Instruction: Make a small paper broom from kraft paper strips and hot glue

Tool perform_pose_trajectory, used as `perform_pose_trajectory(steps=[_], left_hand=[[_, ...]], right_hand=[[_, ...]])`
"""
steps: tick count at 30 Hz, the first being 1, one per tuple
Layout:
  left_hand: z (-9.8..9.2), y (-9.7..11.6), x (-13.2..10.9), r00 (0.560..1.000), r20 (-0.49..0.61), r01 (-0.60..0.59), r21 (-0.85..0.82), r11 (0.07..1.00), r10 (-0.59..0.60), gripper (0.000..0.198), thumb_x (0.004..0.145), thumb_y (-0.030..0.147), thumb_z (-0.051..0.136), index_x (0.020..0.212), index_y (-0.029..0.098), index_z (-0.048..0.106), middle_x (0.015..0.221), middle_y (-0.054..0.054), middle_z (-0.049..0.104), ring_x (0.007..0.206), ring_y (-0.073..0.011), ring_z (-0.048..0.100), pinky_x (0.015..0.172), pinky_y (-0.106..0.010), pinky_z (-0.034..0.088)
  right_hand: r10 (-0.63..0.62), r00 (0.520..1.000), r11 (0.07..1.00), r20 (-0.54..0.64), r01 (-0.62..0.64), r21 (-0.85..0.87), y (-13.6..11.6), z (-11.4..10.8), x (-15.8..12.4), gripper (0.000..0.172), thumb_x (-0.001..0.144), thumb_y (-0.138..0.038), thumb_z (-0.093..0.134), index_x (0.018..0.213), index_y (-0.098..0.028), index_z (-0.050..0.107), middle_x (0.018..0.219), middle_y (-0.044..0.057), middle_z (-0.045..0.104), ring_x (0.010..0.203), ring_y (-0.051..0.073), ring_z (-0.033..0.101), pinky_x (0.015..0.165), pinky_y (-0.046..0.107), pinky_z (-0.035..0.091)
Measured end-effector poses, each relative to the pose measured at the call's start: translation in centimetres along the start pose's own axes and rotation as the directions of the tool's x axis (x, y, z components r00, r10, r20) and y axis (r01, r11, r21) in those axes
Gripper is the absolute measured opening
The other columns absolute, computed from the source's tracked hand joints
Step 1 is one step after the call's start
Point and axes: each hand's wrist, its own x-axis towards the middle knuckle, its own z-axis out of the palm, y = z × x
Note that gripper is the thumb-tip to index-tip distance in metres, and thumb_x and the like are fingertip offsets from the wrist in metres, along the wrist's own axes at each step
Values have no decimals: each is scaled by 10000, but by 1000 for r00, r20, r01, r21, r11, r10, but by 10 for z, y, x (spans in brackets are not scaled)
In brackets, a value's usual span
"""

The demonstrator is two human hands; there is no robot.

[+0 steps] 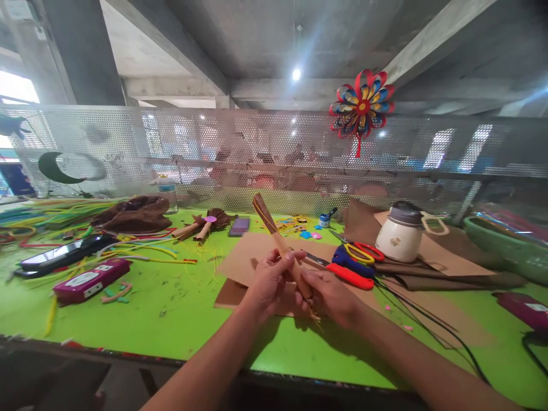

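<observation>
A slim roll of brown paper [278, 242] tilts up and away to the left over the table, with yellow strands along its far end. My left hand [272, 279] is closed around its middle, thumb on top. Lower down the roll, my right hand [334, 294] grips the near end, where frayed yellowish strands hang out. Some fingers of both hands are hidden behind the roll. Beneath it lie tan and brown paper sheets [242, 254]. Just right of my right hand are a red-handled tool [353, 277] and scissors with yellow and red handles [363, 253].
On the green table [171, 319] are a black phone [64, 254], a purple box [92, 281], coloured pipe cleaners, a brown paper piece with a pink disc [209, 220] and a cream jug [400, 234]. A perforated screen [240, 154] closes the back. Black cords run at right.
</observation>
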Motion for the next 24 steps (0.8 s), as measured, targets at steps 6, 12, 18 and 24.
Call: perform_pose_trajectory(steps=[6, 12, 18, 24], left_hand=[[4, 1, -1, 1000, -20, -10, -27, 1000, 9, 314, 697, 230, 753, 945, 151, 577, 978, -89, 701, 745, -140, 644, 641, -231, 534], [3, 2, -1, 1000, 14, -2, -25, 1000, 2, 306, 696, 246, 756, 922, 145, 577, 981, -95, 699, 698, -142, 634, 638, -257, 529], [2, 4, 0, 998, -61, 24, -28, 999, -26, 294, 642, 234, 790, 888, 119, 678, 869, -63, 696, 692, -117, 614, 660, -213, 491], [0, 6, -1, 1000, -18, 13, -23, 1000, -14, 274, 677, 265, 764, 902, 122, 702, 822, -62, 679, 723, -136, 607, 678, -234, 468]], right_hand=[[-38, 998, 993, -50, 33, -113, -1, 2, 0, 495, 787, -636, 542, 696, -150, 556, 558, -6, 545, 431, 72, 423, 391, 189, 273], [-35, 996, 991, -83, 24, -128, -4, 3, -1, 503, 792, -635, 537, 648, -153, 544, 512, -20, 515, 389, 60, 397, 366, 188, 265], [-46, 994, 995, -95, 38, -89, -1, 2, 2, 475, 784, -620, 562, 690, -154, 562, 498, -40, 497, 366, 55, 368, 352, 192, 252], [-68, 995, 997, -67, 66, -25, -2, -1, 1, 446, 803, -593, 565, 812, -149, 604, 560, -26, 526, 438, 61, 404, 430, 197, 293]])
